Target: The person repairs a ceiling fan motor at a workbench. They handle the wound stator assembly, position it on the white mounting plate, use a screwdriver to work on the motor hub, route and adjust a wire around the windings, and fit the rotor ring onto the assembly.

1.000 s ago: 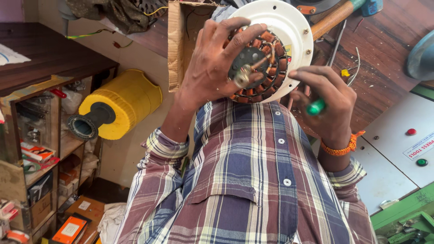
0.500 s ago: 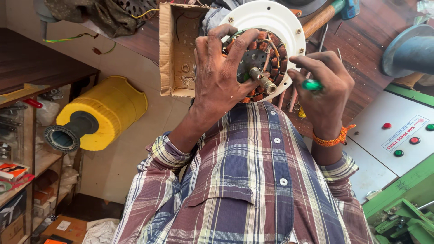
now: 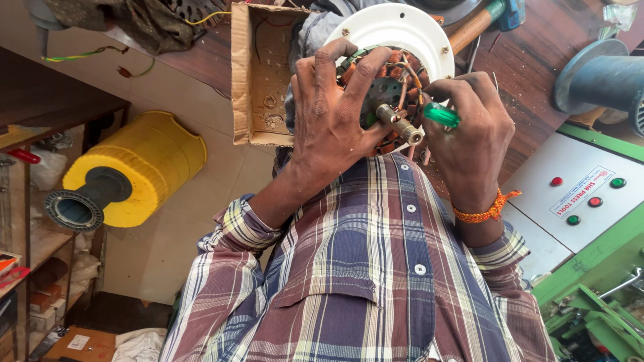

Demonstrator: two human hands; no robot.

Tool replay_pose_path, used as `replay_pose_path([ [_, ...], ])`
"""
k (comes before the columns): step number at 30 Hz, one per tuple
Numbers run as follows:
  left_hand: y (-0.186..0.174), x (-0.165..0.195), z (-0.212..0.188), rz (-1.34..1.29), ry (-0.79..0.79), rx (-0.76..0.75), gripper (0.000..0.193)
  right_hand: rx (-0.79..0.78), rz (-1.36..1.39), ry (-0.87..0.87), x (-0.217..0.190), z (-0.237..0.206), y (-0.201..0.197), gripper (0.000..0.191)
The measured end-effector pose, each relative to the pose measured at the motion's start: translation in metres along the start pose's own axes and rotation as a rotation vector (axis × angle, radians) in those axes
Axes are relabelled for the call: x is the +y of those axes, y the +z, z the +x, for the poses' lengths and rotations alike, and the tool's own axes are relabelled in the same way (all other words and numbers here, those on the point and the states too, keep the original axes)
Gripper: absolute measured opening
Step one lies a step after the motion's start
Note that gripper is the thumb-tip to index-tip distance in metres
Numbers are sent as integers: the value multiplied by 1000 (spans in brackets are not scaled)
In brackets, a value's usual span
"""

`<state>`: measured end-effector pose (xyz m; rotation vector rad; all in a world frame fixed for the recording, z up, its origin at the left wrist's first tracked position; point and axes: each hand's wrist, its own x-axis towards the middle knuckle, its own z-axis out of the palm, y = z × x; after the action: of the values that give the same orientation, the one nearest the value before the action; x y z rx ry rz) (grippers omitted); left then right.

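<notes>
Currently: left hand (image 3: 332, 124) grip clamps fan motor stator (image 3: 396, 74); right hand (image 3: 469, 134) grip pinches green-handled tool (image 3: 441, 114). Best braced steady, clear of copper windings (image 3: 409, 67).

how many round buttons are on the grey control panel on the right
4, in a loose cluster on the grey control panel: one red at upper left, one green at upper right, one red in the middle, one green at the bottom. None looks hidden.

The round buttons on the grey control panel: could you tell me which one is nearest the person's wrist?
The red button at the panel's upper left; the other three lie farther right.
</notes>
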<state>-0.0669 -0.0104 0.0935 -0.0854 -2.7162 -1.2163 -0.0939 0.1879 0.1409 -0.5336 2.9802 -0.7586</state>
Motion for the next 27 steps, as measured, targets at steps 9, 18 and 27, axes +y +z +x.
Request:
replay_pose_path([
  [9, 2, -2, 0, -4, 10, 1, 86, 4, 249, 38, 29, -27, 12, 16],
  [18, 3, -5, 0, -17, 26, 2, 82, 268, 760, 209, 48, -52, 36, 15],
  [27, 2, -7, 0, -4, 49, -19, 83, 136, 383, 52, 41, -43, 30, 31],
])
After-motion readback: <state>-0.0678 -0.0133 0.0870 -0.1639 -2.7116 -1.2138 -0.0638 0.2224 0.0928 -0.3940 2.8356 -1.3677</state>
